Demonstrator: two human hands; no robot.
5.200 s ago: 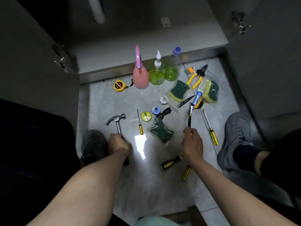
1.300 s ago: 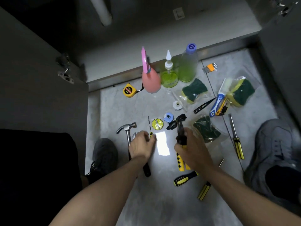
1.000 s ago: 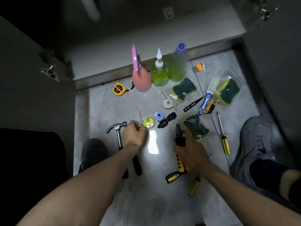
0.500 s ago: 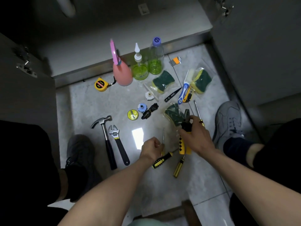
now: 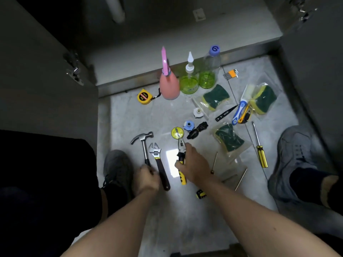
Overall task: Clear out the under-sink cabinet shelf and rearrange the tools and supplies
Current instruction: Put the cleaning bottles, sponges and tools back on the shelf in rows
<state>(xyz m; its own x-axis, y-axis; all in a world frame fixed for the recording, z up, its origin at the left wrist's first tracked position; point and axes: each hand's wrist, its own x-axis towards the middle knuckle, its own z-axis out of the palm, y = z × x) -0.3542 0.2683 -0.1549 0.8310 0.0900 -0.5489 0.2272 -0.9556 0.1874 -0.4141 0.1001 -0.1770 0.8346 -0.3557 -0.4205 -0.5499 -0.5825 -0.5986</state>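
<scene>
While both hands are low over the floor (image 5: 130, 112):
left hand (image 5: 147, 178): curled on hammer (image 5: 143, 140) handle
right hand (image 5: 193, 164): gripping pliers (image 5: 181, 145)
wrench (image 5: 157, 160): flat between hammer and pliers

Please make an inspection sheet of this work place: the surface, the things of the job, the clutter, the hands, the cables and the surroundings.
Surface: pale stone floor with a bright light reflection.
Job's things: hammer and adjustable wrench lying side by side; pliers in hand; screwdriver lying at right.
Clutter: pink bottle, two green bottles upright; bagged sponges; tape measure; hex keys.
Hands: left hand grips the hammer handle; right hand holds the pliers.
Cables: nothing seen.
Surroundings: open cabinet doors on both sides, bare shelf, pipe above.
</scene>
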